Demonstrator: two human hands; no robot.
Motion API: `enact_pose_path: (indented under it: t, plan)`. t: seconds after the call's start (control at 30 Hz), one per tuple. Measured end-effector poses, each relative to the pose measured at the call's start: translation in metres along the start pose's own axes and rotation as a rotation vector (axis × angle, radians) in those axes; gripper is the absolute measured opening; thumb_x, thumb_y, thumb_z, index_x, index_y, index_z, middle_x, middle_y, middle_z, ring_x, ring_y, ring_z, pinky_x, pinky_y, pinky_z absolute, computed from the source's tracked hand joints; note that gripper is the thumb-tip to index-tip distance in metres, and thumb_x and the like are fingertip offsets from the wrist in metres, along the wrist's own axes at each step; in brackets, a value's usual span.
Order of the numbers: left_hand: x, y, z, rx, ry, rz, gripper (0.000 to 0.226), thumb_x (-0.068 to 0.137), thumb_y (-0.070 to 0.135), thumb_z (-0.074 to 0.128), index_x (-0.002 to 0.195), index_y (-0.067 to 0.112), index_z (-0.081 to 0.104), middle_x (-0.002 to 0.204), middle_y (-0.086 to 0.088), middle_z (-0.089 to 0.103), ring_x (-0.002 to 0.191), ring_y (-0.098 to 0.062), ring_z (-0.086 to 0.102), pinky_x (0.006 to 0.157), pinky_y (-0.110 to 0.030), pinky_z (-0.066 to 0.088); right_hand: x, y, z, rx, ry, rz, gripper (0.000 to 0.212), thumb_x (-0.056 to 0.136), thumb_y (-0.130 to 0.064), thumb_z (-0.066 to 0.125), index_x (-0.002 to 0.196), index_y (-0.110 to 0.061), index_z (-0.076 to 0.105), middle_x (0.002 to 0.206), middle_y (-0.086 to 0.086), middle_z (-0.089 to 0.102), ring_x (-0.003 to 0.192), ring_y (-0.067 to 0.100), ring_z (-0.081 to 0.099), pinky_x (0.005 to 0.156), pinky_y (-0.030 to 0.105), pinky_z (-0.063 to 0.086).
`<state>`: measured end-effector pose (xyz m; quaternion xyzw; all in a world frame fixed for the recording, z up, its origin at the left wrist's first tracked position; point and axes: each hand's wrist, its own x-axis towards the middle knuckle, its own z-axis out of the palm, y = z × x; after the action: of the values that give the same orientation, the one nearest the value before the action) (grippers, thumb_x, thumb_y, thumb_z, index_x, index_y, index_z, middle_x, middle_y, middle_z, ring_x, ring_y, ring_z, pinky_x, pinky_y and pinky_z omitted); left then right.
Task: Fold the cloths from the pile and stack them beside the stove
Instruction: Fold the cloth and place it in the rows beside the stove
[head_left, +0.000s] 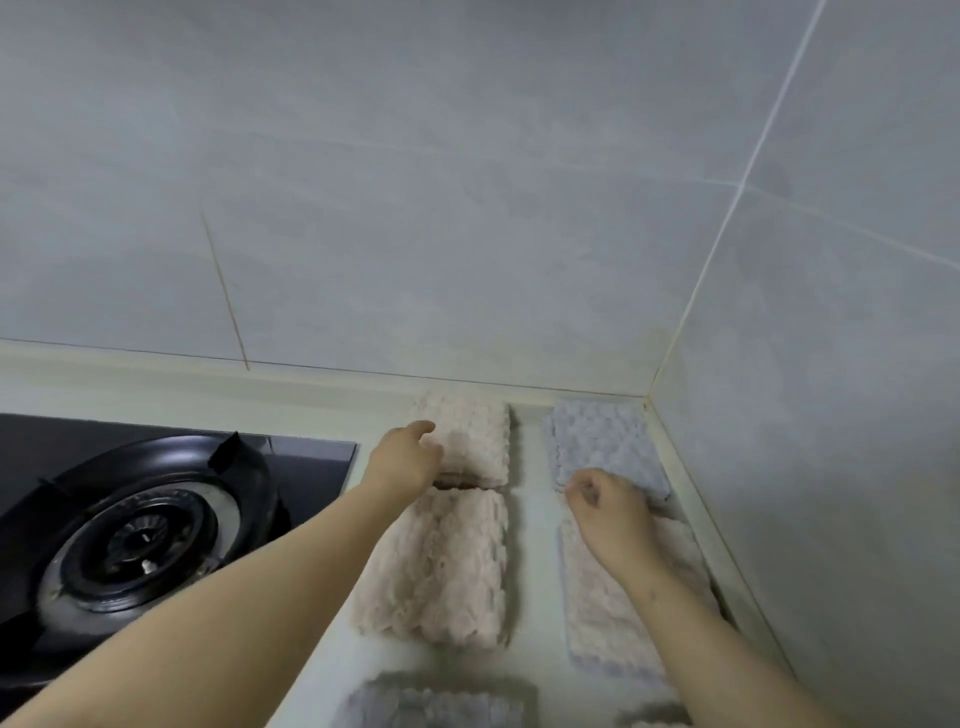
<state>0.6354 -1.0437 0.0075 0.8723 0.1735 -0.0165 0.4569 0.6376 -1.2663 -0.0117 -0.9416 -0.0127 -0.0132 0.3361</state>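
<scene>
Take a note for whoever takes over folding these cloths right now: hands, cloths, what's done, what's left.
Left hand grips the far pink cloth at its left edge.
Right hand pinches the corner grey cloth at its near edge.
The near pink cloth lies folded right of the stove. A pale cloth lies flat under the right forearm. A front grey cloth shows at the bottom edge.
Done: several cloths look folded.
Left: they lie apart; gather them into one stack beside the stove.

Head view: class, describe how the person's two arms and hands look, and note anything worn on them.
The left forearm and right forearm are bare to the frame's edge: no sleeves show. The left hand and right hand wear no gloves; no watch, bracelet or ring is visible.
</scene>
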Motion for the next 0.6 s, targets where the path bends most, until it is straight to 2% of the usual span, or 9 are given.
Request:
enact_pose_path:
  t: [0.1, 0.17, 0.3, 0.43, 0.6]
  plan:
    - [0.031, -0.004, 0.006, 0.005, 0.041, -0.1, 0.049, 0.097, 0.031, 0.04, 0.144, 0.022, 0.029, 0.142, -0.015, 0.039, 0.111, -0.033, 0.051, 0.087, -0.037, 0.046, 0.028, 0.009, -0.001, -0.101, 0.008, 0.044, 0.032, 0.092, -0.026, 0.05, 0.122, -0.018, 0.058, 0.128, 0.005, 0.057, 0.118, 0.025, 0.05, 0.096, 0.034, 0.042]
    - [0.047, -0.007, 0.012, -0.043, 0.039, -0.154, 0.051, 0.097, 0.036, 0.04, 0.144, 0.024, 0.027, 0.14, -0.016, 0.041, 0.115, -0.035, 0.049, 0.092, -0.038, 0.045, 0.043, 0.017, -0.002, -0.14, 0.02, 0.072, 0.039, 0.092, -0.026, 0.049, 0.13, -0.018, 0.052, 0.137, 0.004, 0.05, 0.126, 0.025, 0.044, 0.102, 0.035, 0.037]
    - [0.071, -0.014, 0.025, -0.072, -0.004, -0.188, 0.063, 0.078, 0.046, 0.055, 0.137, 0.031, 0.037, 0.13, -0.014, 0.053, 0.11, -0.036, 0.056, 0.096, -0.044, 0.047, 0.064, 0.03, -0.002, -0.203, 0.047, 0.101, 0.044, 0.093, -0.029, 0.046, 0.137, -0.022, 0.046, 0.144, 0.002, 0.042, 0.133, 0.024, 0.034, 0.111, 0.039, 0.028]
    - [0.079, -0.013, 0.047, 0.058, -0.027, -0.14, 0.048, 0.086, 0.032, 0.053, 0.133, 0.032, 0.042, 0.127, -0.01, 0.054, 0.109, -0.034, 0.055, 0.098, -0.043, 0.044, 0.075, 0.036, 0.002, -0.241, 0.024, 0.111, 0.047, 0.094, -0.031, 0.045, 0.14, -0.023, 0.041, 0.147, 0.001, 0.039, 0.136, 0.024, 0.031, 0.112, 0.041, 0.025]
    - [0.086, -0.004, 0.073, 0.107, -0.044, -0.096, 0.047, 0.088, 0.029, 0.049, 0.135, 0.034, 0.04, 0.132, -0.01, 0.047, 0.115, -0.035, 0.048, 0.101, -0.041, 0.04, 0.078, 0.039, 0.006, -0.225, 0.012, 0.093, 0.045, 0.094, -0.029, 0.044, 0.138, -0.023, 0.043, 0.146, 0.0, 0.041, 0.135, 0.022, 0.033, 0.111, 0.042, 0.027]
